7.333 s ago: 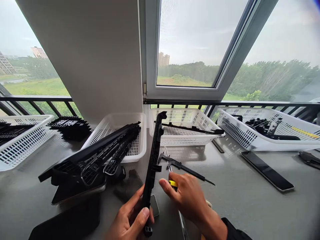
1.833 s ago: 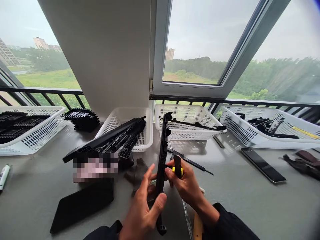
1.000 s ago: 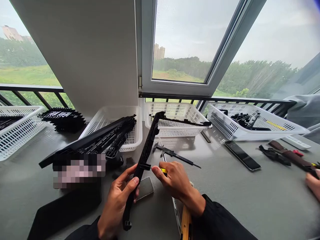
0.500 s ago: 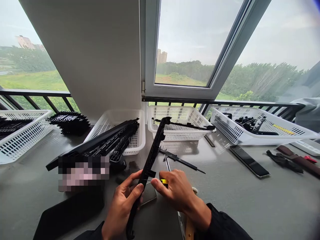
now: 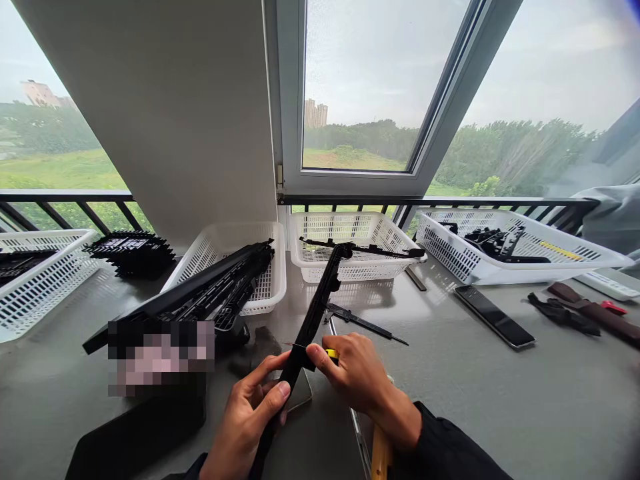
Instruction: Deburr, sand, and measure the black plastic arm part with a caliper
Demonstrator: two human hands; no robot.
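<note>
My left hand (image 5: 253, 413) grips the lower part of a long black plastic part (image 5: 313, 310), thumb on top and fingers behind it. The part slants up and away to the right. A small tool with a yellow handle (image 5: 332, 355) is in my right hand (image 5: 357, 370), which is closed round it. The tool's thin blade lies across the black part, just above my left fingers, and my right thumb touches the part's edge. Beyond my hands a black caliper (image 5: 363, 320) rests on the grey table (image 5: 475, 400).
White baskets stand along the back: one with long black parts (image 5: 220, 283), one with a thin black strip (image 5: 360, 270), one with small black pieces (image 5: 493, 272), another at far left (image 5: 40, 293). A phone (image 5: 495, 317) lies right; a wooden handle (image 5: 381, 453) is near the front.
My right hand has risen slightly with the tool, whose blade now crosses the black part higher up. The part's upper end sits a little lower and further right. The view has shifted slightly.
</note>
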